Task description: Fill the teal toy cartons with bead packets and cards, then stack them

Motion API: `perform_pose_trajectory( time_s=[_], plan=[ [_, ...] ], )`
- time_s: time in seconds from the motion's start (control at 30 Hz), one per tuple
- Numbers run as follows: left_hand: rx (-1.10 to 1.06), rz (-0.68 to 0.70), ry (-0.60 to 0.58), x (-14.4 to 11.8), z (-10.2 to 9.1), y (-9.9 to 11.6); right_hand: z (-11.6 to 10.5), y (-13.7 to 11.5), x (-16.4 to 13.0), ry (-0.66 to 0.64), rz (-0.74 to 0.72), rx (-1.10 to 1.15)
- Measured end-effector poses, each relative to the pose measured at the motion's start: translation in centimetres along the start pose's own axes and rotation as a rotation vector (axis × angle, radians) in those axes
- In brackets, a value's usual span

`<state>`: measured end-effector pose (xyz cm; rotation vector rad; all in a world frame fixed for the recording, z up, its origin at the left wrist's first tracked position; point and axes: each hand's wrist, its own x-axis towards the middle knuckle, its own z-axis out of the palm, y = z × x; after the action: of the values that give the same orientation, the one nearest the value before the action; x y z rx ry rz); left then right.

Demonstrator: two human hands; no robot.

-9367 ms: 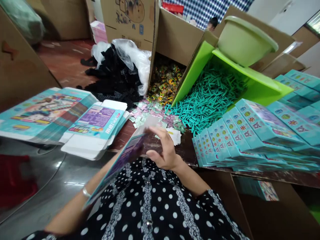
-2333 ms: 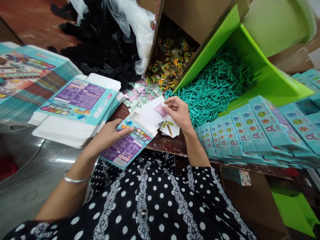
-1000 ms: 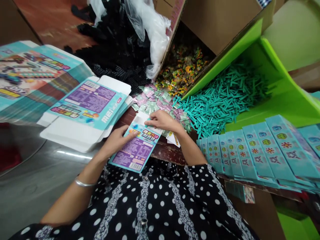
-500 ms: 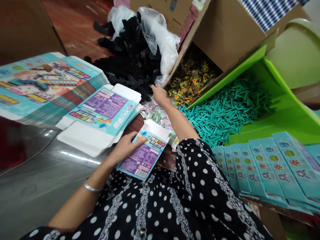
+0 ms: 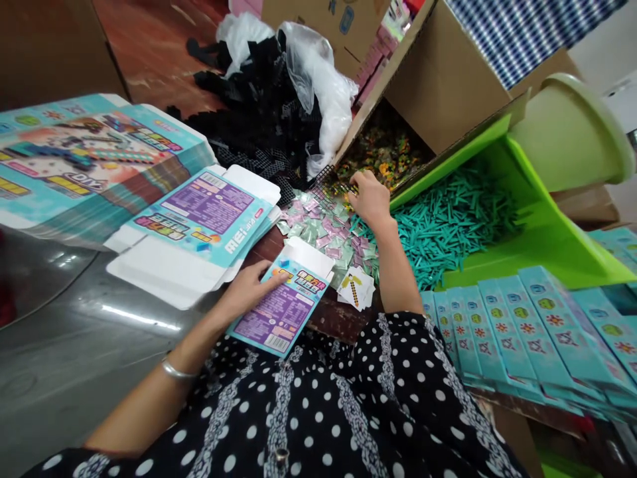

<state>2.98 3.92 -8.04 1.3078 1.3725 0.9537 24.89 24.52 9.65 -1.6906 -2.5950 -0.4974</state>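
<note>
Cardboard box of colourful packets

The left hand lies flat and near, fingers spread, a bangle at its wrist. The right hand stretches far, fingers curled downward.

The right hand's fingertips are buried among the small coloured packets at the cardboard box's mouth, so whether they grip anything cannot be told. The box's top runs off the upper edge. The row of teal cartons is cut off at the right. Print on the purple-faced carton is too small to read.
</note>
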Motion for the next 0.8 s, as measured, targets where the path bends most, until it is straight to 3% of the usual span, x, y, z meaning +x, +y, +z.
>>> perform_pose_trajectory(
  time_s=[0.1,0.2,0.33,0.4,0.53,0.6,0.67,0.73,0.8],
  plan=[
    [-0.037,0.009,0.005,0.0,-0.1,0.2,-1.9,0.4,-4.6,-0.004,-0.098,0.087],
    [-0.086,0.012,0.023,-0.2,-0.1,0.3,-2.6,-0.7,-8.4,-0.101,-0.205,0.099],
    [-0.138,0.026,0.05,-0.5,0.3,0.5,-2.8,-2.7,-10.9,-0.212,-0.327,0.137],
    [-0.173,0.042,0.04,-0.7,0.6,0.9,-2.9,-3.3,-11.2,-0.261,-0.431,0.273],
    [-0.227,0.096,0.013,-1.3,0.8,2.3,-3.2,-3.0,-11.0,-0.406,-0.645,0.795],
    [-0.237,0.13,0.064,-1.7,0.4,2.9,-3.3,-2.4,-11.0,-0.3,-0.534,1.046],
    [-0.241,0.172,0.193,-2.3,-0.3,3.5,-3.2,-1.6,-11.5,-0.045,-0.32,1.223],
    [-0.248,0.212,0.36,-3.1,-1.0,4.1,-2.9,-0.9,-12.4,0.174,-0.146,1.313],
    [-0.252,0.239,0.459,-4.0,-1.3,4.7,-2.1,-0.6,-13.7,0.273,-0.047,1.362]
  ],
)
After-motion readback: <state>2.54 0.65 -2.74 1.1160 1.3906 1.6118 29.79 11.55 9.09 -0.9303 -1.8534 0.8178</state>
